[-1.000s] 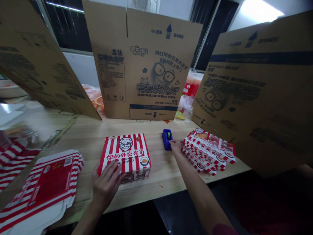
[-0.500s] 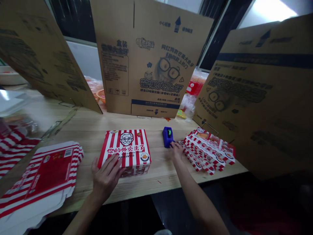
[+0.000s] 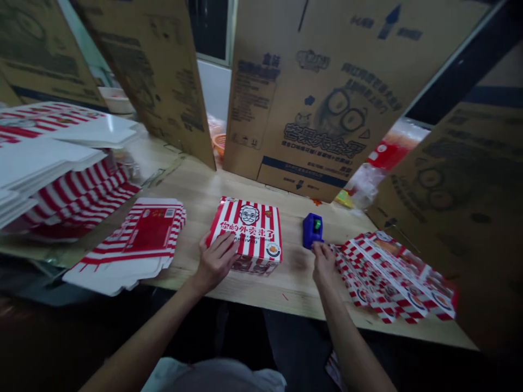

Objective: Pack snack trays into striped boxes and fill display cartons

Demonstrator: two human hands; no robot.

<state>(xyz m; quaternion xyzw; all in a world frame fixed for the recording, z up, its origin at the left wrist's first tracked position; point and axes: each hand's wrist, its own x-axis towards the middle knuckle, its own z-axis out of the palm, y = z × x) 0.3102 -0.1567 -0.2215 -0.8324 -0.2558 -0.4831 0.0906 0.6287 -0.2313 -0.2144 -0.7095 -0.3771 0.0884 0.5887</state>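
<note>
1. One head-worn camera looks forward and down from above the person's torso [image 3: 212,378], which shows along the bottom edge.
2. It faces across a wooden table [image 3: 294,288], with the frame tilted so that the table's near edge runs down toward the right.
3. It sits close to the work: the left hand [image 3: 216,261] and right hand [image 3: 324,267] appear in the lower middle of the frame.
4. Upright flattened cardboard cartons [image 3: 310,109] fill the far side of the view.

Flattened cardboard cartons [image 3: 310,98] propped upright, wooden table [image 3: 294,288], orange bowl [image 3: 219,145], plastic bag [image 3: 363,185]
</note>
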